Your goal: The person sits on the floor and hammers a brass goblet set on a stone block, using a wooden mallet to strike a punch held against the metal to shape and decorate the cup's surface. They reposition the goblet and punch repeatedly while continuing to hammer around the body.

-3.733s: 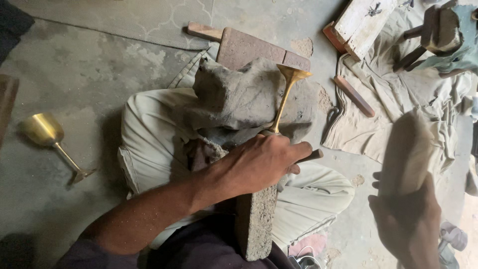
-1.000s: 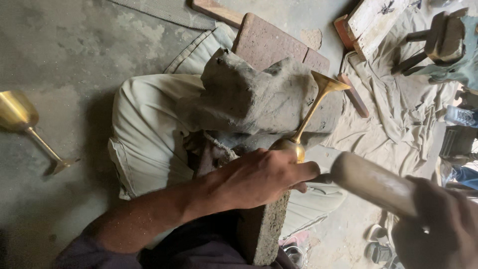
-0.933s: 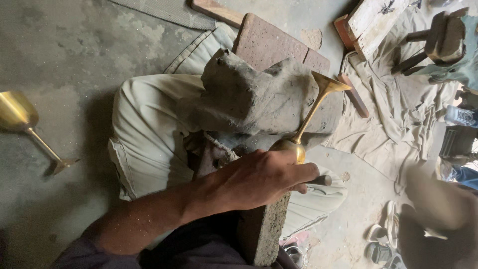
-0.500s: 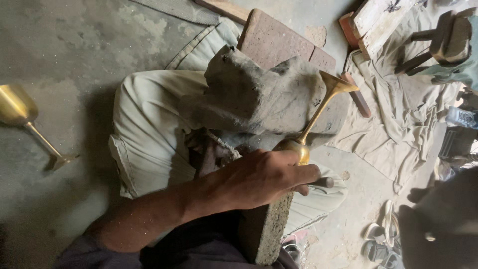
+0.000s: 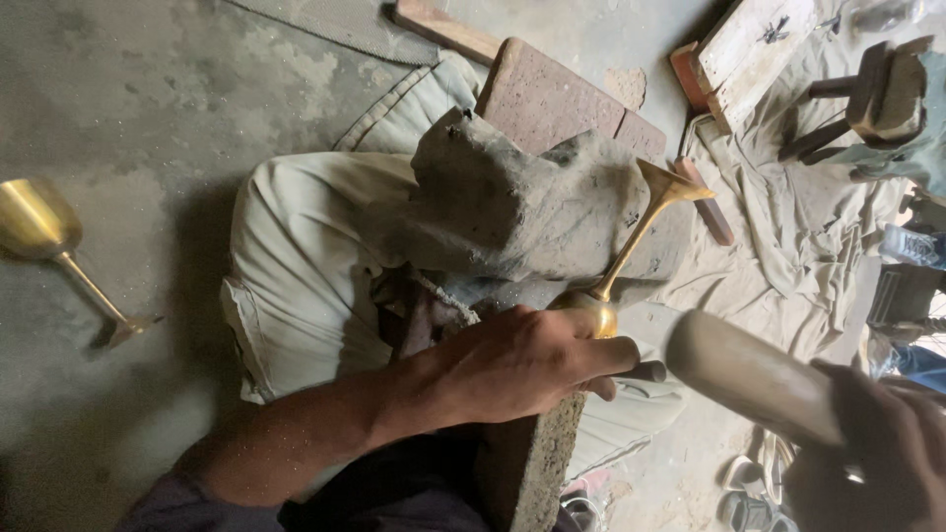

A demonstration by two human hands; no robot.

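Note:
My left hand (image 5: 522,365) grips the bowl of a brass goblet (image 5: 631,251) and holds it against a metal rod on a stone block (image 5: 527,473). The goblet's stem and foot point up and to the right, beside a grey cloth lump (image 5: 512,207). My right hand (image 5: 877,458), dark and blurred at the lower right, holds a wooden mallet (image 5: 754,379) whose rounded head hangs just right of the goblet's bowl.
A second brass goblet (image 5: 59,246) lies on the concrete floor at the left. Cream cloth (image 5: 305,276) covers the lap area. A reddish brick slab (image 5: 562,99), wooden pieces (image 5: 749,49), a small stool (image 5: 877,94) and sandals (image 5: 749,493) lie around.
The mallet has swung back in from the lower right towards the goblet's bowl. My left hand has kept the goblet in place on the block.

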